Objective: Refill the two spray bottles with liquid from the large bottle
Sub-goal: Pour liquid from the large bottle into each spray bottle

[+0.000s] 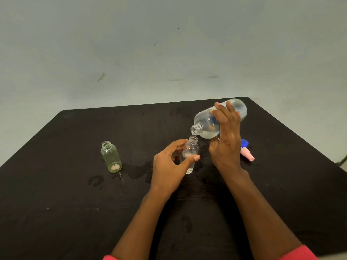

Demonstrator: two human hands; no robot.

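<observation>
On the black table point(75, 212), toward its far right corner, the large bottle point(204, 122) is held tipped in the air, its mouth just above the clear spray bottle point(191, 147). The right hand point(227, 139) wraps its fingers round the large bottle's middle. It looks like light, thin plastic with little liquid left, probably slippery when wet, so mid-body is the surest hold. The left hand point(169, 166) curls thumb and fingers round the clear bottle, which would tip easily. A greenish bottle point(111, 156) stands open, well apart to the left. Two caps point(247, 154) lie near the right edge.
</observation>
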